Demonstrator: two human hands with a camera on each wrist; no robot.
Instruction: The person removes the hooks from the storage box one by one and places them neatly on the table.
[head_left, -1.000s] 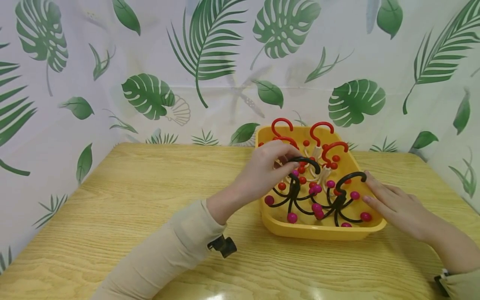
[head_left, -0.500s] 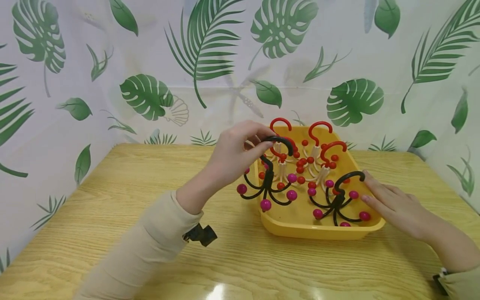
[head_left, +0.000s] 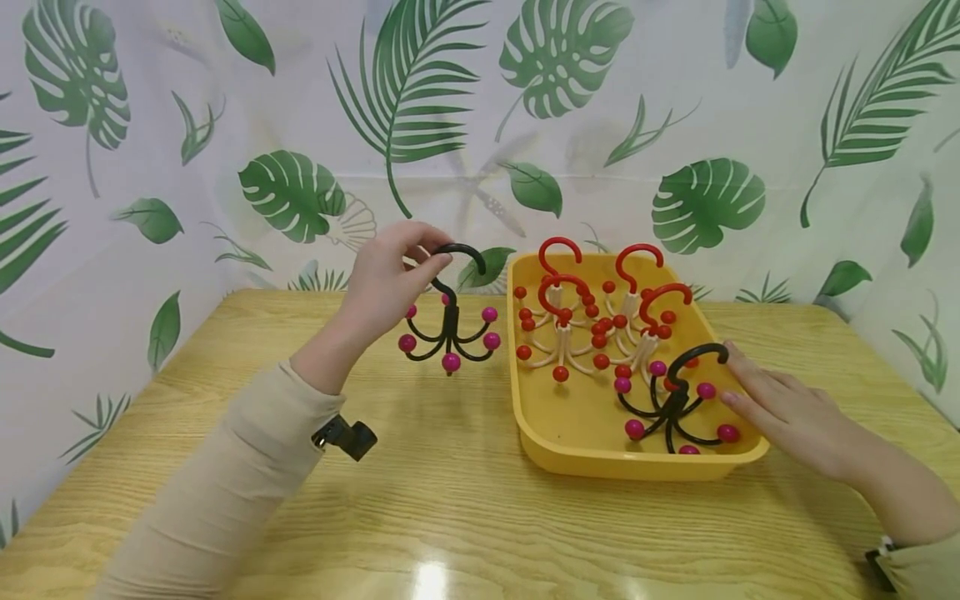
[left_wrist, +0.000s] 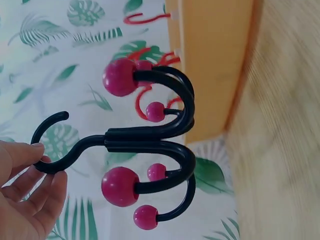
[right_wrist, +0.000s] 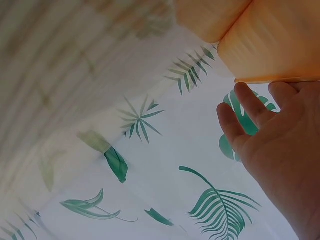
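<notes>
My left hand (head_left: 390, 275) pinches the curved hook of a black multi-arm hanger (head_left: 450, 325) with magenta ball tips, held upright in the air left of the yellow bin (head_left: 637, 467). In the left wrist view the same black hook (left_wrist: 75, 150) shows thumb and fingertips on its bend. My right hand (head_left: 795, 417) rests with straight fingers on the bin's right rim. Beside those fingers, inside the bin, stands a second black hanger (head_left: 675, 404) with magenta balls. The right wrist view shows the right hand (right_wrist: 285, 135) at the bin's edge (right_wrist: 280, 79).
Several cream hangers (head_left: 564, 343) with red hooks and red balls stand in the back half of the bin. The bin sits on a wood-grain table (head_left: 420, 500). A leaf-print backdrop (head_left: 450, 125) rises behind the table and along its sides.
My left hand has lifted the black hanger out of the bin and carried it left, over the table. The right hand stays on the rim.
</notes>
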